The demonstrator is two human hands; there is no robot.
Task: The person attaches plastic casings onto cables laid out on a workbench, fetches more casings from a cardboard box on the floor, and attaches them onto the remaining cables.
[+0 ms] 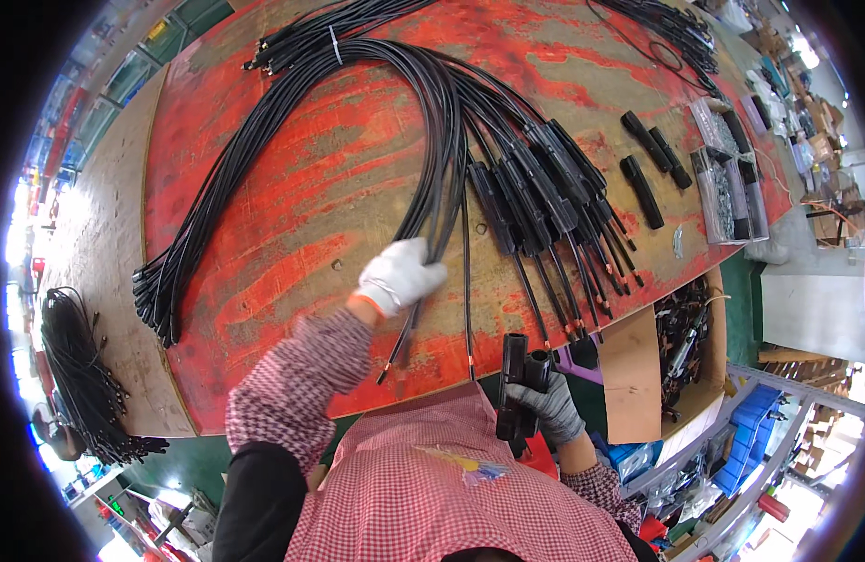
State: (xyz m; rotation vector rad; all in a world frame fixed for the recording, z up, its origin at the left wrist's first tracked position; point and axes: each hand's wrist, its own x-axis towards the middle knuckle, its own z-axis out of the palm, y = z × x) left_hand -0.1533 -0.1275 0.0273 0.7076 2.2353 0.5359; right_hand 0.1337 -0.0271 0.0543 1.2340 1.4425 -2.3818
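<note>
Black cables (423,140), thin and glossy, fan across red table (292,215).

My white knit cloth glove (401,274) rests on glossy black plastic-sheathed cables (432,122) atop the worn, rough, red-painted wooden table (292,197).

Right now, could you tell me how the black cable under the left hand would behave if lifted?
Probably floppy: the black cable curves in long arcs across the red table. Likely light, since the left hand grips it alone. Its free end would probably dangle.
</note>
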